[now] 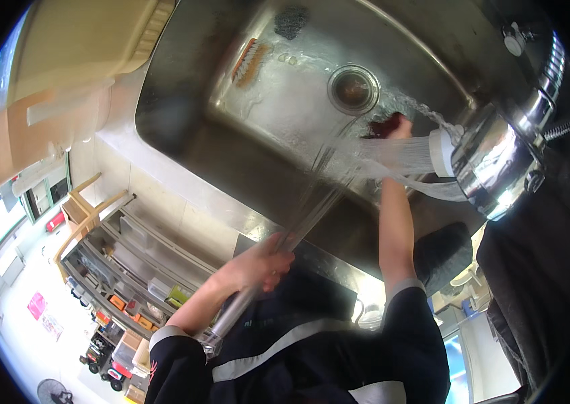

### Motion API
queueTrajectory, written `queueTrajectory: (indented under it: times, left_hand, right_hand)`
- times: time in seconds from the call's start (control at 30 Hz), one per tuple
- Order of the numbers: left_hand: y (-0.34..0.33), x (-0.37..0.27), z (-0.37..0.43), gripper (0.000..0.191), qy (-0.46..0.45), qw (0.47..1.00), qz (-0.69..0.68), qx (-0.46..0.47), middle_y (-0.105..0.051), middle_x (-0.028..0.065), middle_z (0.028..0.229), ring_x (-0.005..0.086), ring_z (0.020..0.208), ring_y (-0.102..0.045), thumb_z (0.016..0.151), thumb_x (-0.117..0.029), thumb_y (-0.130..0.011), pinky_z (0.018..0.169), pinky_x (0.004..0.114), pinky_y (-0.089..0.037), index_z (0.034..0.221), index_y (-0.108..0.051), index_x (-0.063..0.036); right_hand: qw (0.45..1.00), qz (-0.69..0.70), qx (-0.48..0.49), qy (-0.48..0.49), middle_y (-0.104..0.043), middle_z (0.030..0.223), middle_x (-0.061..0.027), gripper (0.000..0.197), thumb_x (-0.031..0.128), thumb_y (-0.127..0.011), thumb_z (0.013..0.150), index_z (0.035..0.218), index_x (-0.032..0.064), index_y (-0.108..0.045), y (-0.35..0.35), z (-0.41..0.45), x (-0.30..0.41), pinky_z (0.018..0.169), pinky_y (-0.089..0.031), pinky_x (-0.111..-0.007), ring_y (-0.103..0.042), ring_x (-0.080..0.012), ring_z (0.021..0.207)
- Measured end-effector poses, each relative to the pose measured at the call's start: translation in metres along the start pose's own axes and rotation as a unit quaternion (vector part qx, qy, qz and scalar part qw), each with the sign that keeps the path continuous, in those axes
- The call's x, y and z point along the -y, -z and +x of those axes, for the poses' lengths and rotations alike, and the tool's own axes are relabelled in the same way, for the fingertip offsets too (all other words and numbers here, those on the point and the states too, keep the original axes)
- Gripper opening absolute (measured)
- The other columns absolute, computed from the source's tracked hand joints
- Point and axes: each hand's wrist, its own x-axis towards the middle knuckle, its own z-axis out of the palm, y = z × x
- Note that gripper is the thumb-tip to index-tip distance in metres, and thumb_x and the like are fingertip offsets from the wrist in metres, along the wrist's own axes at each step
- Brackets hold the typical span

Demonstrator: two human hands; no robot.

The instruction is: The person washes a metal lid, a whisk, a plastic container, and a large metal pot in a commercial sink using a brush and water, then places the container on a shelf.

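Note:
My left hand [262, 265] is closed around a blurred bundle of long, thin metal rods [325, 197], a whisk by its look, which slants from under my forearm into the sink. Over the sink floor my right hand [398, 129] grips a dark red cloth or pad [383, 125], close to the drain [354, 90]. Water streams from a chrome faucet [497, 156] with a white spray outlet [441, 151] across my right wrist. Splashing water hides part of the rods' far end.
A brush with an orange back [248, 63] and a dark scouring pad [291, 22] lie in the stainless steel sink [179, 111]. Its front rim [254, 222] runs before my body. Beige plastic containers [83, 45] stand at the upper left, shelving [128, 262] at the lower left.

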Motion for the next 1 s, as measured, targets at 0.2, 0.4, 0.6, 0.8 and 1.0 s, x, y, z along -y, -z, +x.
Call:
queueTrajectory:
  times: [0.2,0.4,0.6,0.8,1.0]
  left_hand:
    - [-0.016,0.002,0.002,0.061,-0.152,0.848,0.466,-0.199,-0.052,0.0203,0.054,0.0314,0.047,-0.054,0.077,-0.014,-0.044,0.047,0.038,-0.043,0.122,-0.01,0.0101]
    - [-0.012,0.019,0.018,0.061,-0.188,0.745,0.585,-0.259,-0.053,0.0257,0.059,0.043,0.055,-0.052,0.074,-0.011,-0.044,0.055,0.048,-0.042,0.12,-0.012,0.0114]
    - [-0.008,0.021,0.02,0.062,-0.212,0.71,0.615,-0.271,-0.052,0.0254,0.058,0.0423,0.055,-0.053,0.075,-0.012,-0.044,0.053,0.049,-0.043,0.121,-0.01,0.0119]
    - [-0.012,0.02,0.022,0.061,-0.163,0.712,0.631,-0.261,-0.052,0.0247,0.058,0.0415,0.054,-0.053,0.075,-0.012,-0.043,0.053,0.048,-0.043,0.121,-0.011,0.0123]
    - [-0.005,0.018,0.027,0.063,-0.17,0.657,0.67,-0.302,-0.054,0.0215,0.06,0.0351,0.054,-0.056,0.074,-0.013,-0.045,0.049,0.043,-0.046,0.123,-0.012,0.0097]
  right_hand:
    - [0.998,0.045,0.027,0.022,-0.057,0.076,-0.0067,0.02,0.016,-0.051,0.074,0.088,0.0029,-0.055,0.032,-0.097,0.072,0.064,-0.044,-0.031,-0.054,-0.0183,0.07]
    - [0.837,-0.211,0.247,0.441,-0.059,0.08,-0.004,0.01,0.009,-0.054,0.065,0.073,0.0088,-0.06,-0.048,-0.219,0.112,0.077,-0.039,-0.037,-0.055,-0.0223,0.082]
    - [0.882,-0.189,0.191,0.386,-0.058,0.089,-0.0075,0.011,0.007,-0.055,0.068,0.078,0.005,-0.059,-0.058,-0.12,0.042,0.081,-0.038,-0.035,-0.054,-0.0227,0.086]
    - [0.981,-0.088,0.136,0.106,-0.056,0.099,-0.0128,0.016,0.012,-0.05,0.079,0.09,0.002,-0.058,-0.063,-0.079,0.059,0.08,-0.04,-0.03,-0.049,-0.0241,0.098]
    - [0.857,-0.134,0.279,0.412,-0.06,0.089,-0.0029,0.017,0.009,-0.058,0.064,0.08,0.0103,-0.062,-0.073,-0.218,0.091,0.086,-0.039,-0.036,-0.055,-0.0197,0.089]
